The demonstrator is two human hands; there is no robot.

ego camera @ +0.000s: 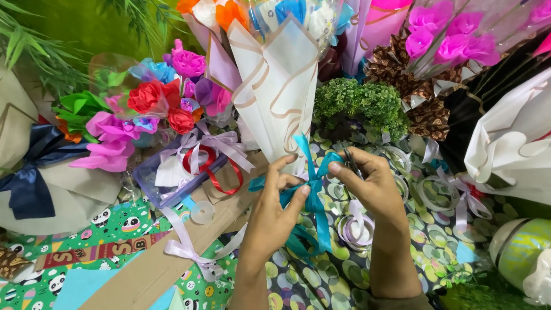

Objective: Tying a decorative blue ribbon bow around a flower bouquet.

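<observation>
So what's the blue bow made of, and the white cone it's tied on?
The blue bow looks like satin ribbon: smooth, slightly shiny, and it folds softly. The white cone seems to be stiff wrapping paper or thin plastic sheet, matte, holding crisp edges.

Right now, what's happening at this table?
A person is tying a teal ribbon around the stem of a cream-wrapped bouquet. The left hand pinches the ribbon at the knot; the right hand holds the other loop, with what looks like scissors in it. More paper-flower bouquets and lilac ribbon lie around.
</observation>
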